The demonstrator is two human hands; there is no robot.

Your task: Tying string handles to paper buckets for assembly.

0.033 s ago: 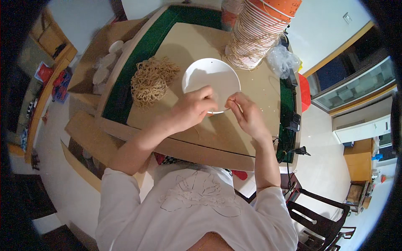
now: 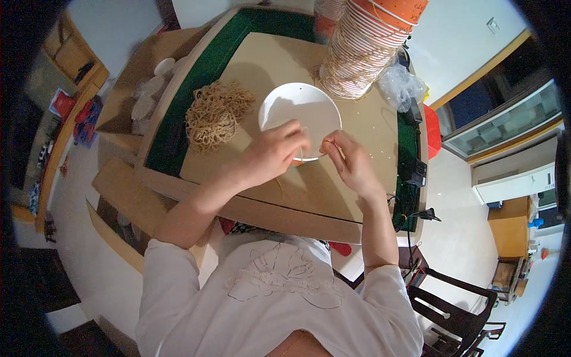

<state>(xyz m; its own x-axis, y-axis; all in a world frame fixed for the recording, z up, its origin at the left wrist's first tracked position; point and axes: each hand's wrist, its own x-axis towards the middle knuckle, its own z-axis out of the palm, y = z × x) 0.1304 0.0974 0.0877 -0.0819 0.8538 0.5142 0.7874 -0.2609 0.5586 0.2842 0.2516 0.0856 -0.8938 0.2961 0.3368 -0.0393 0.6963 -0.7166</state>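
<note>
A round white paper tub point(image 2: 300, 110) stands on the tan board with its mouth toward me. It has a small hole near the far rim, and a bit of orange outside shows at the near side. Over its near left rim, my left hand point(image 2: 278, 150) is closed in a pinch, with a thin pale cord point(image 2: 301, 152) hanging by its fingertips. At the near right rim my right hand point(image 2: 351, 160) pinches thumb and fingers together; what lies between them is too small to make out. Left of the tub is a tangled heap of tan cords point(image 2: 217, 116).
A tall leaning stack of orange-and-white tubs point(image 2: 363, 50) with cord handles stands at the back right, beside a clear plastic bag point(image 2: 401, 86). Black adapters point(image 2: 414, 174) and cables line the right table edge. A cardboard box point(image 2: 128, 89) holding white round pieces is at the left.
My left hand's fingers have shifted slightly, and the hanging cord shows more plainly beneath them. The right hand looks almost still.
</note>
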